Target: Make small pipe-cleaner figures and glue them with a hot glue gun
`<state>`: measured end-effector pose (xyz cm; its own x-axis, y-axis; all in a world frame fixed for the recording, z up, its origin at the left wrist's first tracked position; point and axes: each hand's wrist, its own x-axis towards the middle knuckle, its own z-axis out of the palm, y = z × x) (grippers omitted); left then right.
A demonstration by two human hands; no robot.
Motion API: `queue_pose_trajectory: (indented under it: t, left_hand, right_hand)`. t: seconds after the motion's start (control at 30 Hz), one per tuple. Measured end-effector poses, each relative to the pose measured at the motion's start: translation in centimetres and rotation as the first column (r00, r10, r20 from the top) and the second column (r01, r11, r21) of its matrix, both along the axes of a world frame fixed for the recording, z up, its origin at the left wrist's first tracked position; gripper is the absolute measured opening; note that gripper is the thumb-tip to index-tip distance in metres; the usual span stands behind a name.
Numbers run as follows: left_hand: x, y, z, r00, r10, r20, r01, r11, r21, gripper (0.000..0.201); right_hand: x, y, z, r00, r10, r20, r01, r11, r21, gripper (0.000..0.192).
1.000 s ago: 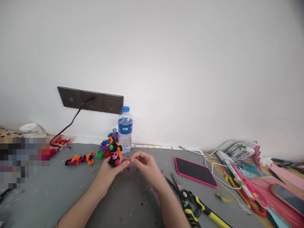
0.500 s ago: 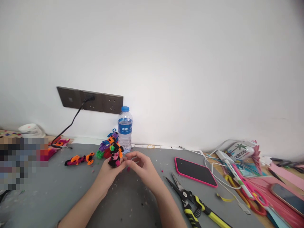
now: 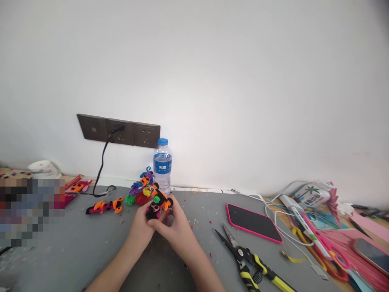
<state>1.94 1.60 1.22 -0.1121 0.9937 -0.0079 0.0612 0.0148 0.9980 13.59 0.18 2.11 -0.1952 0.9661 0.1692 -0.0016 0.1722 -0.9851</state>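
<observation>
A small fuzzy pipe-cleaner figure (image 3: 157, 206), black and pink with orange round parts and a green spot, stands tilted between my hands. My left hand (image 3: 142, 228) is closed around its lower part from the left. From the other side, my right hand (image 3: 174, 228) grips it, thumb across the front and fingers curled behind. Its base is hidden by the fingers. Just behind sit more fuzzy figures (image 3: 140, 190) in purple, green, red and orange, against a water bottle (image 3: 162, 166). A pink, black and orange pipe-cleaner piece (image 3: 105, 206) lies to the left.
On the grey mat (image 3: 75, 251) at right lie yellow-black shears (image 3: 241, 253), blades apart, and a pink-edged phone (image 3: 253, 223). Farther right are white cables, pink scissors (image 3: 338, 256) and a second phone (image 3: 370, 253). A black cord (image 3: 102, 162) runs from the wall socket. Fluff bits are scattered around.
My right hand has moved left onto the figure, its thumb now over the front. The figure now leans right, its orange parts swung that way. The whole view has shifted slightly.
</observation>
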Motion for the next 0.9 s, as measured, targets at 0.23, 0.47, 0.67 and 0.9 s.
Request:
queue_pose_trajectory:
  t: [0.23,0.47,0.67,0.9]
  left_hand:
    - [0.1,0.1,-0.6,0.997,-0.080,0.003,0.080,0.993,0.083,0.028]
    - [0.0,0.2,-0.2,0.990,-0.143,0.014,0.143,0.989,0.036,0.038]
    - [-0.3,0.1,0.0,0.964,-0.027,0.263,0.064,0.989,-0.134,0.044]
    - [-0.7,0.2,0.2,0.906,0.002,0.424,0.057,0.990,-0.127,0.031]
  right_hand:
    - [0.1,0.4,0.0,0.998,-0.028,-0.061,0.028,1.000,-0.002,0.026]
    - [1.4,1.3,0.0,0.937,-0.005,-0.348,-0.014,0.999,-0.051,0.025]
    - [2.5,1.7,-0.2,0.922,-0.129,-0.366,0.082,0.987,-0.140,0.028]
    - [3.2,2.3,-0.8,0.934,-0.217,-0.284,0.155,0.962,-0.224,0.033]
